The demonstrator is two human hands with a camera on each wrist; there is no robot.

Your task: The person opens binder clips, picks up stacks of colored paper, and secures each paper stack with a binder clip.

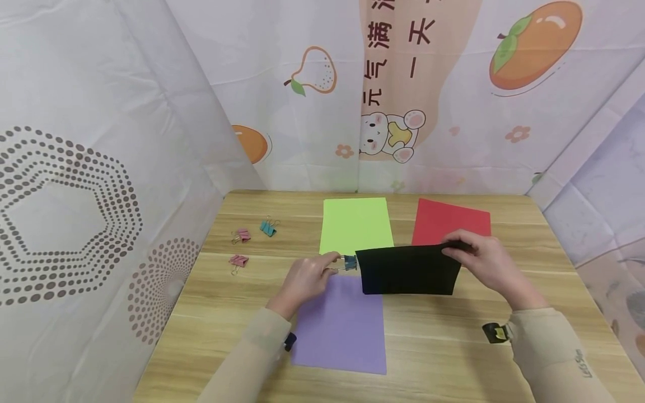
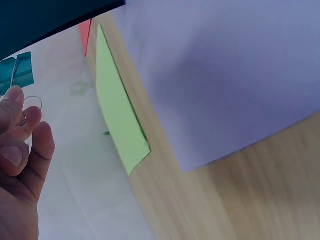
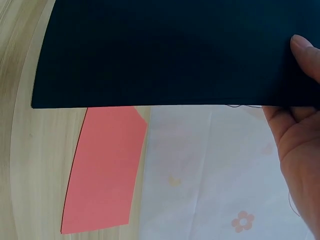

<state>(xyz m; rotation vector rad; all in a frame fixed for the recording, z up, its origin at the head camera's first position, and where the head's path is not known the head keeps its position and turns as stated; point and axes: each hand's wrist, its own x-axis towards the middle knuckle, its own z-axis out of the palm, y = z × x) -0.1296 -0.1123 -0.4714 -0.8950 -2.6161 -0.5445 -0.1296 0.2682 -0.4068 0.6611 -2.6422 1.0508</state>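
Note:
My right hand [image 1: 476, 254] pinches a sheet of black paper [image 1: 405, 271] near its upper right corner, thumb on the near face. The sheet is held up on edge above the table, partly over the purple paper [image 1: 340, 330]. At the sheet's upper left corner my left hand [image 1: 309, 277] pinches a blue binder clip [image 1: 350, 262] by its wire handles. In the left wrist view the binder clip [image 2: 22, 72] looks teal and lies close to the black paper's edge; I cannot tell whether its jaws are around the paper.
Two pink binder clips [image 1: 239, 261] and a teal binder clip [image 1: 269, 228] lie at the table's left. Light green paper [image 1: 356, 224] and red paper [image 1: 448, 221] lie at the back, the red partly hidden by my right hand. A printed curtain [image 1: 312, 140] hangs behind the wooden table [image 1: 201, 336].

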